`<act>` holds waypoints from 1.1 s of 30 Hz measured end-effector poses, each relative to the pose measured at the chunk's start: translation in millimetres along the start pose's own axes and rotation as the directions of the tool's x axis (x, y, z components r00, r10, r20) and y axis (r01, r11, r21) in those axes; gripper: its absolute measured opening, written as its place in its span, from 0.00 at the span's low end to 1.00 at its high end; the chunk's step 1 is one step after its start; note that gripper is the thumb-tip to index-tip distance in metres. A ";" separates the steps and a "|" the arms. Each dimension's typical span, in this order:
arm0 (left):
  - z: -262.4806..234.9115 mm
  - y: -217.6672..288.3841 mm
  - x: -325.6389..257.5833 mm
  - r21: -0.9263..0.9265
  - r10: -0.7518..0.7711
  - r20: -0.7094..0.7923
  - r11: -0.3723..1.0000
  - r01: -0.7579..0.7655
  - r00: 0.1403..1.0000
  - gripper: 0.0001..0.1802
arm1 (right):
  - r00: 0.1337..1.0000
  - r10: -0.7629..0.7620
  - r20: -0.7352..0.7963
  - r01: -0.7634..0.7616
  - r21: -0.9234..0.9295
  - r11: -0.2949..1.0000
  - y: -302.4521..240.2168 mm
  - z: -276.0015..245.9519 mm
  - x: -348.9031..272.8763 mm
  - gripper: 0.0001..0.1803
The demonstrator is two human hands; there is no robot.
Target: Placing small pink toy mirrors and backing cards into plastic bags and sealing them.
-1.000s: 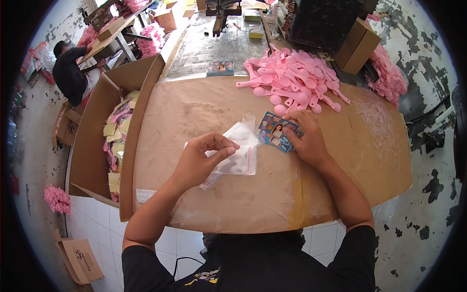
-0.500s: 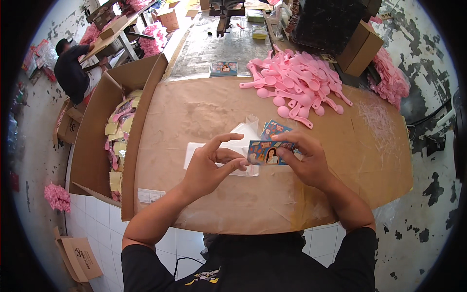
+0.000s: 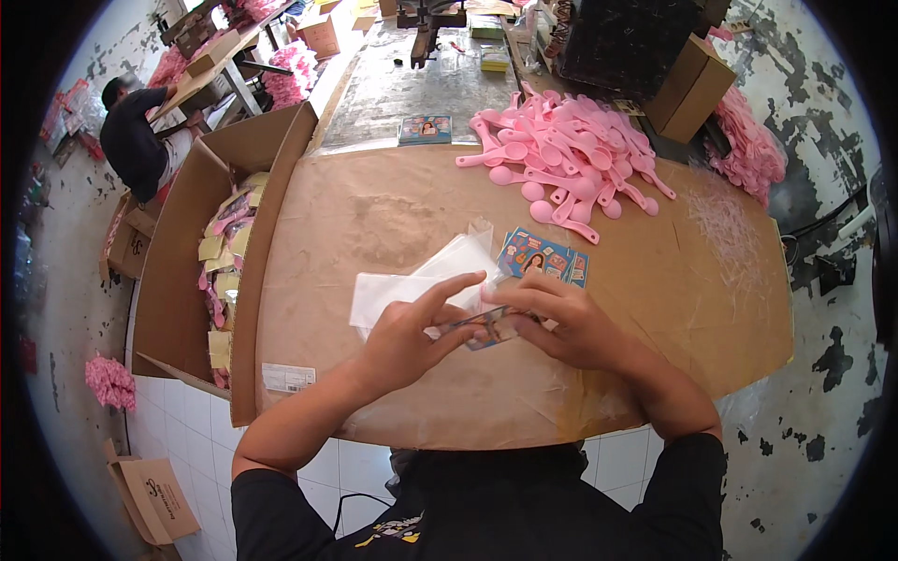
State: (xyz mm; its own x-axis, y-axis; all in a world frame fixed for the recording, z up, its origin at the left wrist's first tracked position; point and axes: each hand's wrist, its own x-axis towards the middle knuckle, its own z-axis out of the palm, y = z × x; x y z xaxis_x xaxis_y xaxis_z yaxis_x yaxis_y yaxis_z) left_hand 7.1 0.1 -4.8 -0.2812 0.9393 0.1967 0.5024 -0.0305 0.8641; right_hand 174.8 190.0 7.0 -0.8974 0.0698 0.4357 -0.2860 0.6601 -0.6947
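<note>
A small blue printed card [image 3: 490, 329] is held low over the cardboard-covered table, tilted and partly hidden by fingers. My left hand [image 3: 404, 338] has its thumb and fingers closed at the card's left end. At the other end, my right hand [image 3: 568, 323] pinches the card between thumb and fingers. Just beyond my right hand lies a small stack of similar blue cards [image 3: 552, 257]. Clear plastic bags [image 3: 383, 292] are spread flat behind and beside my left hand.
A heap of pink plastic scoops [image 3: 571, 154] covers the table's far right. At left stands an open carton [image 3: 271, 234] holding packed pink scoops. More blue cards [image 3: 426, 130] lie at the far edge. A person [image 3: 136, 136] sits at another bench, far left.
The right hand has carried the card left and down, away from the stack, and tilted it. The left hand has closed in on its left end, and more of the stack shows.
</note>
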 end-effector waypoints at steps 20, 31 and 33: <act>2.5 7.6 -1.7 -0.283 -0.177 0.054 0.941 0.185 0.983 0.30 | 0.968 0.163 -0.192 -0.117 0.231 0.966 14.8 19.1 -11.2 0.15; -7.6 9.4 1.3 -0.404 -0.189 0.057 0.894 0.196 0.980 0.28 | 0.925 0.191 -0.329 -0.339 -0.482 0.808 84.5 -66.5 -9.3 0.13; -9.1 9.4 3.3 -0.475 -0.207 0.068 0.853 0.214 0.976 0.27 | 0.919 0.229 -0.320 -0.363 -0.467 0.806 90.9 -70.3 -11.9 0.13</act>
State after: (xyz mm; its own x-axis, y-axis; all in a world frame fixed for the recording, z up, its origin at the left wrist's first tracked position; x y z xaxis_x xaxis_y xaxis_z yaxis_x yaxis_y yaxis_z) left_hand 3.4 -0.2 8.2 -0.3224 0.9464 -0.0183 -0.0201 0.0124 0.9997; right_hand 183.1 301.7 -21.1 -0.7831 0.4545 0.4245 0.2522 0.8561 -0.4512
